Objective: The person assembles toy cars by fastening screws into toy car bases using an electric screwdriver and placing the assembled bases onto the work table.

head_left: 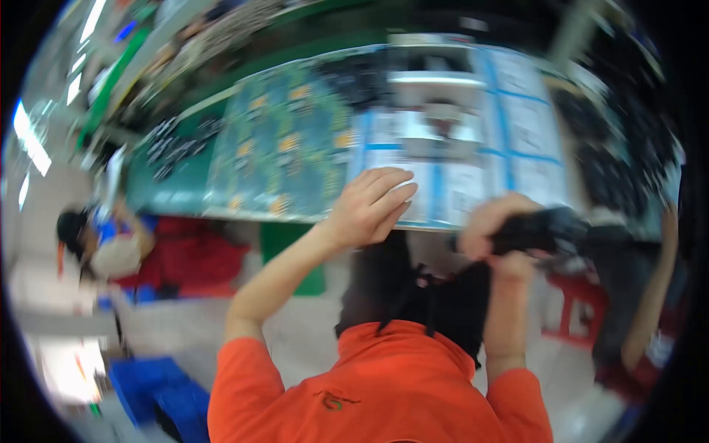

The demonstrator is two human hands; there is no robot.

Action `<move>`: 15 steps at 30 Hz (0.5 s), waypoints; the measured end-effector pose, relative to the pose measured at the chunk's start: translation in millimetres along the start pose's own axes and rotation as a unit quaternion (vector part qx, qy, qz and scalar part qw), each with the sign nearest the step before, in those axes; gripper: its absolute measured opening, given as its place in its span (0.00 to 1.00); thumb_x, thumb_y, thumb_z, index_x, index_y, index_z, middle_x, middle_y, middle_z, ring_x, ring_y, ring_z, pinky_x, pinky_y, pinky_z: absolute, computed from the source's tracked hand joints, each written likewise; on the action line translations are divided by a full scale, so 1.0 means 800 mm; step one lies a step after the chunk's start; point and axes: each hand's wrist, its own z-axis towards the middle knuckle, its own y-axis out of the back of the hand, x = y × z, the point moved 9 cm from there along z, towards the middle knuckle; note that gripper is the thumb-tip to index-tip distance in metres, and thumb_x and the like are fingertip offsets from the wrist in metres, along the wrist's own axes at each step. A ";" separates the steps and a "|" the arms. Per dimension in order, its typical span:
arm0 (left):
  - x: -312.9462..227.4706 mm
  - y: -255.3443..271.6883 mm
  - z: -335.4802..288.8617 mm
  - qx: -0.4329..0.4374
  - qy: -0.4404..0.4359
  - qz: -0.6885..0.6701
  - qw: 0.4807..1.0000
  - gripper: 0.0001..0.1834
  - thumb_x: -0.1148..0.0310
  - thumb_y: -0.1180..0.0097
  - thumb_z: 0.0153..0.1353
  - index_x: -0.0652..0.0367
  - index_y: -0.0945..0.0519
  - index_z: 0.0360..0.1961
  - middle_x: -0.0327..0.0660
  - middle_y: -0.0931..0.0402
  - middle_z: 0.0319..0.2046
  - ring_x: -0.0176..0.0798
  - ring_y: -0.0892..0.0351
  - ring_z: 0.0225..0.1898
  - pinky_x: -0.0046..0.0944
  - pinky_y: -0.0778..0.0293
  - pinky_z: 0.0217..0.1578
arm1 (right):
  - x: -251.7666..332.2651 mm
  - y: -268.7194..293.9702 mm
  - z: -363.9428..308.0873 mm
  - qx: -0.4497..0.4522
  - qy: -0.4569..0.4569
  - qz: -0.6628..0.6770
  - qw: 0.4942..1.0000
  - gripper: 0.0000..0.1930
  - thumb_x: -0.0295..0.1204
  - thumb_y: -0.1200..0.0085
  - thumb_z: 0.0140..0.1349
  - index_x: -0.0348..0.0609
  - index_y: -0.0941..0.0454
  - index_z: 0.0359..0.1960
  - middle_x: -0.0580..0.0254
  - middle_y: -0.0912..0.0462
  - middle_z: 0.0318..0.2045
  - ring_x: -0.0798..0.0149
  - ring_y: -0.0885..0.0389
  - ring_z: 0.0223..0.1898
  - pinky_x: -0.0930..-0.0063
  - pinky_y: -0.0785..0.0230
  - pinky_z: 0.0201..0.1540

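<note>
The person's right hand (493, 225) seems to be clamped on a black object (543, 230), which is at the front edge of the worktable (168, 186), toward its right end. Motion blur covers this object, so its exact kind and the quality of the grip cannot be told. The left hand (373, 208) is near the same edge, in front of the blue-and-white sheet (517, 133); its fingers lie close together and loosely bent. Its palm is hidden, so whether it holds anything cannot be told.

The main risk, as it appears, is a drop: the black object is held by one hand only, and if the grip is at its end, its free part could swing down and slip out toward the floor. A second risk is on the right, where a pile of dark parts (591, 122) lies near; a wide movement of the object could catch on them and pull some away. Also, a careless left forearm could disturb the patterned sheet (284, 155) beside it.
</note>
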 end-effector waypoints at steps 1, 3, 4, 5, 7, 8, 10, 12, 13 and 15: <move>-0.019 -0.026 0.026 -0.035 0.002 -0.064 0.997 0.22 0.72 0.34 0.51 0.60 0.21 0.49 0.48 0.22 0.46 0.50 0.20 0.43 0.47 0.23 0.41 | -0.016 0.001 -0.011 -0.012 -0.051 0.003 0.999 0.22 0.44 0.30 0.51 0.37 0.24 0.32 0.63 0.24 0.18 0.67 0.25 0.19 0.76 0.31 0.22; -0.054 -0.075 0.087 -0.065 -0.050 -0.120 0.989 0.21 0.75 0.36 0.52 0.60 0.21 0.49 0.49 0.22 0.44 0.50 0.20 0.40 0.45 0.23 0.38 | 0.001 -0.027 -0.013 0.035 -0.119 -0.037 0.992 0.19 0.36 0.26 0.47 0.39 0.23 0.31 0.68 0.24 0.23 0.73 0.27 0.24 0.78 0.33 0.27; -0.073 -0.099 0.116 -0.093 -0.073 -0.143 0.983 0.19 0.77 0.38 0.54 0.61 0.21 0.49 0.49 0.22 0.42 0.49 0.20 0.37 0.44 0.23 0.35 | 0.003 -0.028 -0.018 0.072 -0.109 -0.085 0.988 0.19 0.34 0.24 0.46 0.40 0.23 0.31 0.72 0.25 0.26 0.76 0.29 0.27 0.79 0.35 0.30; -0.055 -0.147 0.145 -0.061 0.058 -0.269 0.960 0.18 0.78 0.39 0.56 0.63 0.22 0.49 0.50 0.22 0.41 0.48 0.19 0.36 0.44 0.23 0.32 | 0.024 -0.030 -0.019 0.055 -0.077 -0.083 0.992 0.18 0.33 0.25 0.47 0.39 0.23 0.31 0.72 0.25 0.27 0.76 0.30 0.28 0.80 0.35 0.31; -0.074 -0.216 0.226 -0.006 0.160 -0.360 0.919 0.18 0.71 0.40 0.60 0.65 0.23 0.51 0.52 0.23 0.43 0.49 0.19 0.38 0.46 0.23 0.36 | 0.055 -0.021 -0.030 0.016 -0.033 -0.098 0.995 0.18 0.32 0.25 0.49 0.38 0.23 0.32 0.72 0.26 0.27 0.77 0.30 0.29 0.80 0.35 0.32; -0.078 -0.238 0.251 0.001 0.166 -0.305 0.938 0.22 0.63 0.38 0.59 0.67 0.23 0.50 0.53 0.24 0.45 0.50 0.19 0.40 0.47 0.23 0.39 | 0.059 -0.028 -0.037 0.017 -0.019 -0.093 0.995 0.17 0.31 0.26 0.50 0.38 0.23 0.34 0.71 0.25 0.28 0.77 0.30 0.30 0.81 0.35 0.32; -0.081 -0.270 0.302 0.000 0.165 -0.250 0.954 0.28 0.56 0.36 0.57 0.68 0.23 0.50 0.54 0.24 0.46 0.51 0.19 0.42 0.48 0.23 0.42 | 0.076 -0.030 -0.045 0.022 -0.003 -0.095 0.995 0.17 0.31 0.26 0.51 0.38 0.23 0.35 0.71 0.25 0.29 0.78 0.30 0.32 0.81 0.36 0.33; -0.065 -0.317 0.322 0.104 0.278 -0.089 0.951 0.41 0.42 0.32 0.50 0.72 0.24 0.49 0.55 0.25 0.48 0.55 0.21 0.46 0.50 0.25 0.48 | 0.081 -0.015 -0.054 -0.012 -0.039 -0.066 0.997 0.18 0.31 0.26 0.50 0.37 0.23 0.37 0.71 0.24 0.30 0.78 0.29 0.33 0.81 0.35 0.34; -0.072 -0.328 0.332 0.109 0.271 -0.092 0.952 0.41 0.42 0.32 0.50 0.72 0.24 0.49 0.55 0.25 0.48 0.55 0.21 0.46 0.50 0.25 0.48 | 0.088 -0.010 -0.057 -0.020 -0.034 -0.069 0.997 0.18 0.31 0.26 0.50 0.37 0.23 0.37 0.71 0.24 0.30 0.78 0.29 0.33 0.81 0.35 0.34; -0.076 -0.342 0.340 0.126 0.271 -0.066 0.952 0.48 0.38 0.28 0.41 0.73 0.25 0.50 0.56 0.25 0.47 0.57 0.22 0.48 0.50 0.25 0.49 | 0.096 0.004 -0.062 -0.078 -0.034 -0.060 0.995 0.18 0.27 0.23 0.43 0.38 0.23 0.31 0.68 0.21 0.25 0.76 0.23 0.28 0.80 0.32 0.30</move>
